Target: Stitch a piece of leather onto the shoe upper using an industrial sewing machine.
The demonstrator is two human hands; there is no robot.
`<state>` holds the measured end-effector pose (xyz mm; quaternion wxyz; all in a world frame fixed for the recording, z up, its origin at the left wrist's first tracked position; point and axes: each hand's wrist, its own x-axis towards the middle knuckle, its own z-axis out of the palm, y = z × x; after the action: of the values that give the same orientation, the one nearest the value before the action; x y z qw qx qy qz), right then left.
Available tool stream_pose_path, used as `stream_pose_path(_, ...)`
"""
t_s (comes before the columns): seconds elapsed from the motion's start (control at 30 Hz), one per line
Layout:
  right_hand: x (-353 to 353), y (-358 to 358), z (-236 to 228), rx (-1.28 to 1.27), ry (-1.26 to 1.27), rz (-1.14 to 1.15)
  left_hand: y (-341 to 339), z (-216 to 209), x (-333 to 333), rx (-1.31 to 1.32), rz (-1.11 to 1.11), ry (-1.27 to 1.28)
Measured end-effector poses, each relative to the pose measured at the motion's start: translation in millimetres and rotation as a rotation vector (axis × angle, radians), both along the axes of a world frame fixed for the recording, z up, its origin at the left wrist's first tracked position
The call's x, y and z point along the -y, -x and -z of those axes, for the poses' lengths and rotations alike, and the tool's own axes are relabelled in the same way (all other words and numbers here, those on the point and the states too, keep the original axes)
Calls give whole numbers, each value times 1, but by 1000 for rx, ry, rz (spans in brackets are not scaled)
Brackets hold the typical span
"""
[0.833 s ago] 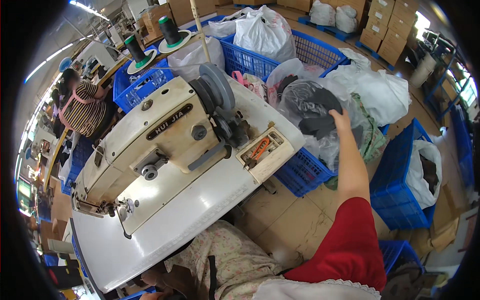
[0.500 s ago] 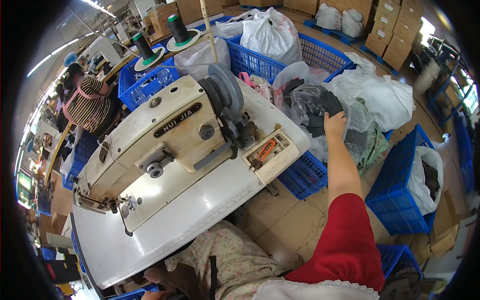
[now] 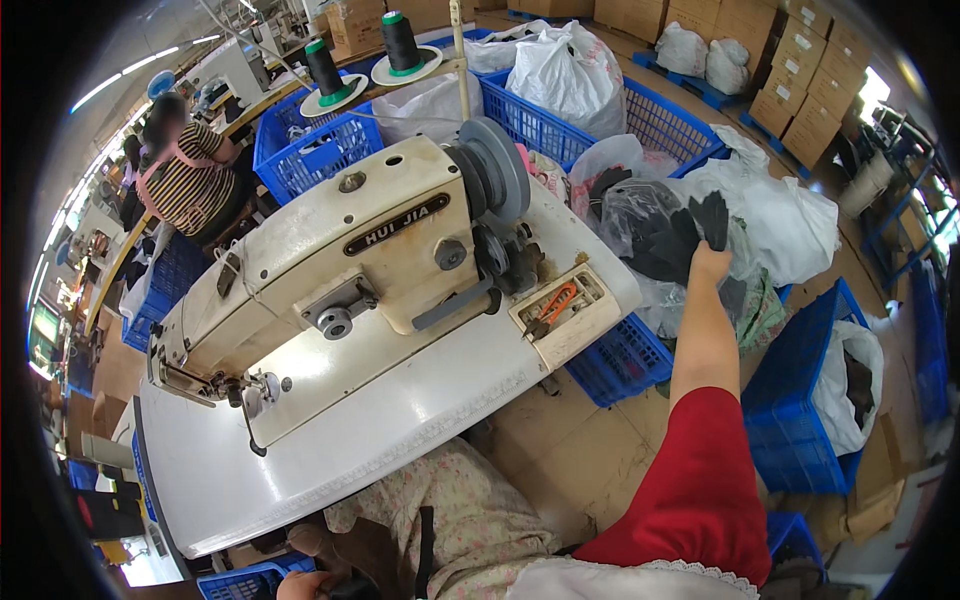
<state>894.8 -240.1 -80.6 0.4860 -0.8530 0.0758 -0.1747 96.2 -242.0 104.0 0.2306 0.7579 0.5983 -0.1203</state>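
My right hand [image 3: 711, 263] is closed around a fanned bunch of dark fabric pieces [image 3: 706, 218], held up over an opened clear plastic bag [image 3: 640, 212]. More dark cloth [image 3: 665, 255] lies in that bag, just left of the hand. Only a sliver of my left hand [image 3: 298, 586] shows at the lower edge; its fingers are hidden. Close to it, brown pieces of material [image 3: 360, 556] lie on my lap against the floral cloth [image 3: 465, 510]. In front of me stands a cream sewing machine [image 3: 330, 255] on a white table [image 3: 330, 465], with no cloth visible under its needle.
Orange-handled snips [image 3: 556, 305] rest in a tray at the table's right end. Two dark thread cones [image 3: 400, 45] stand behind the machine. Blue crates [image 3: 795, 385] and white sacks [image 3: 775, 215] crowd the right and back. Another person [image 3: 190, 180] sits at the far left.
My right hand has lifted dark fabric pieces up from the bag and shifted slightly right. The whole view has turned a little, moving the machine rightward in the picture.
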Motion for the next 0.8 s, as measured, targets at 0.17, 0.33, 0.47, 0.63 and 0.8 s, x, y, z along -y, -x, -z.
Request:
stream_pose_path(0.17,11,-29,2,33,-246,15,-3,4,-8,22,24,5)
stream_pose_path(0.33,0,-32,-28,24,-776,-104,2,11,-14,8,38,20)
stream_pose_path(0.47,-33,-16,-65,-459,-870,-903,0,14,-21,38,21,81)
stream_pose_path(0.63,-100,63,-74,-434,-328,-1233,0,8,-14,0,16,20)
stream_pose_path(0.8,-149,74,-52,64,346,-1083,3,7,-12,24,-13,37)
